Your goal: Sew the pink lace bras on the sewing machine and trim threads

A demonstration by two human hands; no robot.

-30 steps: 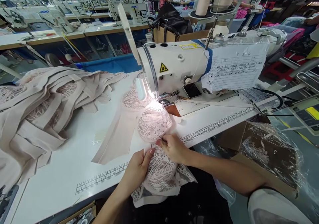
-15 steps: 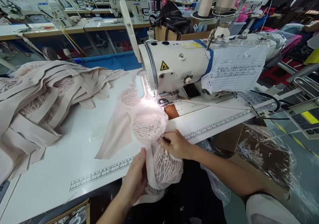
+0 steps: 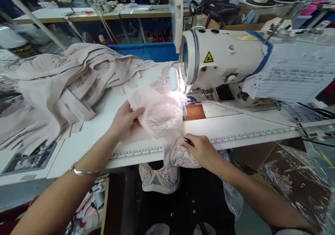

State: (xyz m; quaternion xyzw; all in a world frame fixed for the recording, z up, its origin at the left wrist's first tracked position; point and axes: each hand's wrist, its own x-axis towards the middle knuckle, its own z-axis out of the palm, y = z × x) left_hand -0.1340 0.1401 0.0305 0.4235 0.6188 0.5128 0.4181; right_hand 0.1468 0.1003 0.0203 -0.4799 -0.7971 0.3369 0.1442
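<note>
A pale pink lace bra (image 3: 163, 118) lies under the lit needle area of a white sewing machine (image 3: 220, 55), and part of it hangs over the table's front edge. My left hand (image 3: 127, 118) pinches its sheer fabric at the left, thumb on top. At the front edge, my right hand (image 3: 205, 153) is closed at a lace cup (image 3: 181, 154), with a small dark pointed tool (image 3: 188, 141) between its fingers; its kind is unclear. Below, over my lap, hang more lace cups (image 3: 159, 179) with a pale band.
A heap of pale pink bra pieces (image 3: 86, 74) covers the table's left side. A printed ruler (image 3: 141, 152) runs along the front edge. A phone (image 3: 224, 92) lies behind the machine's needle area. A paper sheet (image 3: 295, 74) hangs on the machine. Below right stands a plastic-lined carton (image 3: 285, 172).
My left hand has moved from the front edge up and left onto the sheer fabric. The right hand has shifted slightly along the bra, and the dark tool now shows. The view has turned left.
</note>
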